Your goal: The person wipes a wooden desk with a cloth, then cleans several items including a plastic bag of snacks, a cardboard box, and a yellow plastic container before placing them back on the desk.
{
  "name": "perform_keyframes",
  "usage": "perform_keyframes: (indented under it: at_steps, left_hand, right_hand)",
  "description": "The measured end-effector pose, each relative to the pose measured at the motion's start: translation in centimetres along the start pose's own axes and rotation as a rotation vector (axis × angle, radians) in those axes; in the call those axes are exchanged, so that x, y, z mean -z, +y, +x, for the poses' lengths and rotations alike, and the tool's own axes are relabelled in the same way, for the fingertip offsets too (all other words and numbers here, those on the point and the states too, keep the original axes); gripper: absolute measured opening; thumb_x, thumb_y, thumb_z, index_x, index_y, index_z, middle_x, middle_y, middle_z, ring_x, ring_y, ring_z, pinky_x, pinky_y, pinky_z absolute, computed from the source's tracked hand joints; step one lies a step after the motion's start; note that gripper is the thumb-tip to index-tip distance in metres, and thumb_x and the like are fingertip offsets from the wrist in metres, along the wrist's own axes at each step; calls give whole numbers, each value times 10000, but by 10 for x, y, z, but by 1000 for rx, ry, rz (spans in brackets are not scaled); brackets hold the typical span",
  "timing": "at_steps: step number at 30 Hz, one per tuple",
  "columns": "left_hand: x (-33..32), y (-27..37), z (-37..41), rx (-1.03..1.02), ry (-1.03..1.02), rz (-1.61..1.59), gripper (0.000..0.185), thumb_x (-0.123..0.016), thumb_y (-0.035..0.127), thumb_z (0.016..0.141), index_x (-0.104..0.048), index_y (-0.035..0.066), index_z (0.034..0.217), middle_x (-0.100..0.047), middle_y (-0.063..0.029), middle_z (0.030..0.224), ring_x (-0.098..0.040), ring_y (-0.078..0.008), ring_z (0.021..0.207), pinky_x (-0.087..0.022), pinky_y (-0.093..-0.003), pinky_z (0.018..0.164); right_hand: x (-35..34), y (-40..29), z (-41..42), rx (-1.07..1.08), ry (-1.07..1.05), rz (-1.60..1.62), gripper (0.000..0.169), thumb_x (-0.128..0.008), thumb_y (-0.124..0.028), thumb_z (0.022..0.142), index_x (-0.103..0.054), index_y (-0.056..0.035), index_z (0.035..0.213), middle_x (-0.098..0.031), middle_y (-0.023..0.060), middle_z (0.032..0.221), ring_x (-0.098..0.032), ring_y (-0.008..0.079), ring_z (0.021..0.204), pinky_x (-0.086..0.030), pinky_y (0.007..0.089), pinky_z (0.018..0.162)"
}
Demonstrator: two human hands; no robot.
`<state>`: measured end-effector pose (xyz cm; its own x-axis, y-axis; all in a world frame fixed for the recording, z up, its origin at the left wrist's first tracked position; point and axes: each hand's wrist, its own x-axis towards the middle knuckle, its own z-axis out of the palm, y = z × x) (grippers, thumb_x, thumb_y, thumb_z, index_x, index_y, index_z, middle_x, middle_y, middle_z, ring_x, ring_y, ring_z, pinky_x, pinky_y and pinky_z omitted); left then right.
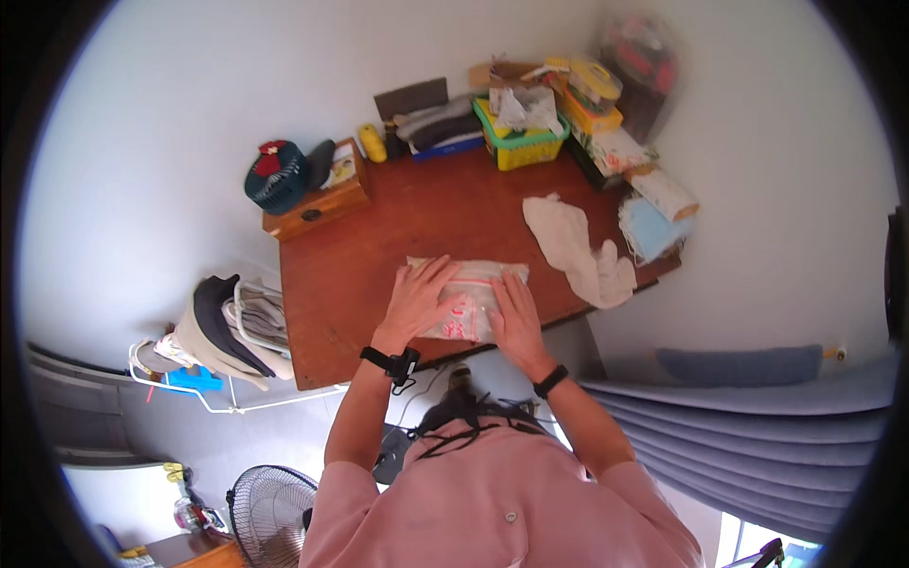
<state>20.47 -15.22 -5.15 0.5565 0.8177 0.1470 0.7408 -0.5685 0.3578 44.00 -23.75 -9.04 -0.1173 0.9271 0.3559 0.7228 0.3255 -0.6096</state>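
A clear plastic zip bag (472,312) with red printing lies flat near the front edge of the brown wooden table (341,284). My left hand (422,298) rests palm down on the bag's left part, fingers spread. On its right part my right hand (517,316) lies flat too, fingers pointing away from me. Neither hand is closed around the bag. What is inside the bag cannot be made out clearly. White cloth gloves (582,248) lie to the right of the bag.
At the back stand a green-rimmed yellow tub (527,150), a yellow thread spool (372,143) and a wooden box (319,206) bearing a dark green basket (275,177). Blue face masks (650,227) lie at the right. A white-framed rack (234,408) stands left, a fan (273,515) below it.
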Motion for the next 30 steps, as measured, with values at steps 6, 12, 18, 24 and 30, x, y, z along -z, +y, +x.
perform_keyframes:
  at_steps: [6,12,18,24,30]
  left_hand:
    - [-7,-14,-2,225,14,-329,630,-683,410,957,-536,180,1525,-337,-184,1673,-250,-445,1554,-264,-527,1259]
    - [-21,-13,-1,502,213,-449,825,-753,466,910,-458,8,1529,-384,-289,1598,-327,-438,1512,-324,-507,1226]
    - [-31,-27,-7,757,278,-1303,634,-844,162,878,-539,-37,1397,-679,-183,1268,-710,-248,1049,-593,-381,881]
    - [2,-26,-7,626,247,-1632,442,-820,38,866,-621,-2,1259,-726,-115,1134,-712,-202,994,-591,-347,871]
    - [76,-19,-18,425,451,-1004,529,-860,-5,761,-605,16,1224,-704,-89,1134,-671,-183,1046,-556,-340,911]
  right_hand:
    - [-3,-5,2,-25,26,54,609,-577,-167,978,-438,-35,1555,-373,257,1612,-336,442,1499,-250,516,1254]
    - [-1,-1,-8,-178,171,-24,591,-671,-166,959,-482,-3,1495,-418,274,1546,-491,380,1381,-400,475,1166]
    - [13,12,23,-812,116,1007,400,-690,-161,976,-593,33,1312,-702,103,1084,-690,198,967,-581,363,822]
    - [14,36,44,-719,73,1006,459,-768,-165,914,-611,66,1277,-707,145,1167,-678,194,1035,-541,347,918]
    - [32,12,84,-374,66,640,542,-815,-78,825,-566,2,1299,-679,162,1237,-670,242,1121,-545,363,952]
